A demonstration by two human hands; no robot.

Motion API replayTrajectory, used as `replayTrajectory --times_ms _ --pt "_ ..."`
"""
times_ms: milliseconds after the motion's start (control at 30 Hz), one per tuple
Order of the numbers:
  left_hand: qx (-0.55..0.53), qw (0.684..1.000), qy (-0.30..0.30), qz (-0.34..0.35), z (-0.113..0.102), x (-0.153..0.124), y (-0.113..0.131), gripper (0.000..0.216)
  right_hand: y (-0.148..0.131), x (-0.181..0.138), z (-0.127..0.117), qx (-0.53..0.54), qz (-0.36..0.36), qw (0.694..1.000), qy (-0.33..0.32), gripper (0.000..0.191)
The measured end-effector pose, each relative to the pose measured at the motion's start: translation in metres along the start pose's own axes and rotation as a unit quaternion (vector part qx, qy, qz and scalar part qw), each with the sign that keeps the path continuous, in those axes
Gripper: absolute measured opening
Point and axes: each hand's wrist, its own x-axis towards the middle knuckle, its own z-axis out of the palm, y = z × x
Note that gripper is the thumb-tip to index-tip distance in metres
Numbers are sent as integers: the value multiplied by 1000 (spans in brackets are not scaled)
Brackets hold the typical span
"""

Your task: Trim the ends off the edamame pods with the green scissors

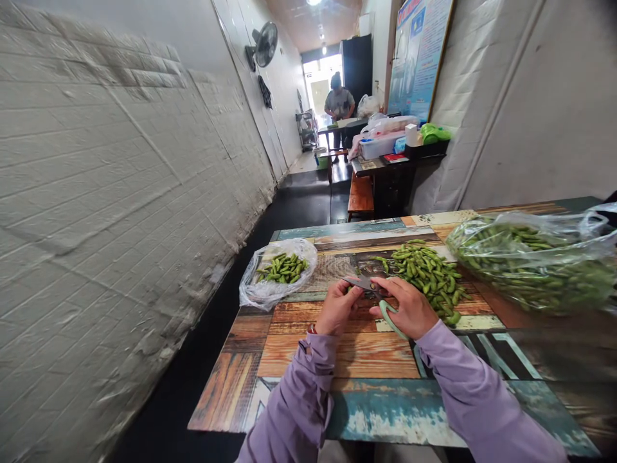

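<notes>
My right hand (407, 305) is closed on a pair of scissors (388, 316) with pale green handles, fingers in the loops. The dark blades point left, partly open, and reach my left hand (337, 305). That hand is closed in a pinch, thumb against fingers, right at the blades; what it pinches is too small and covered to make out. Just beyond my right hand lies a loose heap of green edamame pods (427, 273). To the left, a clear plastic bag (250, 292) lies opened out with a smaller pile of pods (284, 267) in it.
A large clear bag full of pods (530, 263) sits on the right of the wood-patterned table (337, 357). Along the left runs a white brick-patterned wall (120, 193). Farther back are a bench (360, 195), a cluttered table (380, 166) and a person (340, 103) at another table.
</notes>
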Motion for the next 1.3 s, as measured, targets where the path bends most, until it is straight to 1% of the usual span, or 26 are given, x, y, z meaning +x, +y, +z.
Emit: replayTrajectory --times_ms 100,233,333,600,767,1000,1167,1300 --pt "-14 1000 15 14 -1 -1 3 40 1 0 0 -12 0 1000 -1 57" --pt "5 1000 11 17 -2 -2 8 41 2 1 1 -25 3 1000 4 57" --pt "16 999 19 19 -2 -2 8 41 1 1 0 -26 2 1000 -4 57" --pt "88 995 17 53 -3 -1 5 33 1 0 -1 -1 0 1000 -16 59" --pt "126 989 23 70 -6 1 3 25 4 -1 1 34 4 999 -24 54" --pt "142 986 14 90 -8 1 3 20 8 -3 2 36 7 999 -25 49" --pt "150 985 27 86 -6 -1 7 21 14 -5 6 21 15 999 -31 45" --pt "121 990 25 69 -4 -1 8 22 14 -5 10 29 17 999 -23 43"
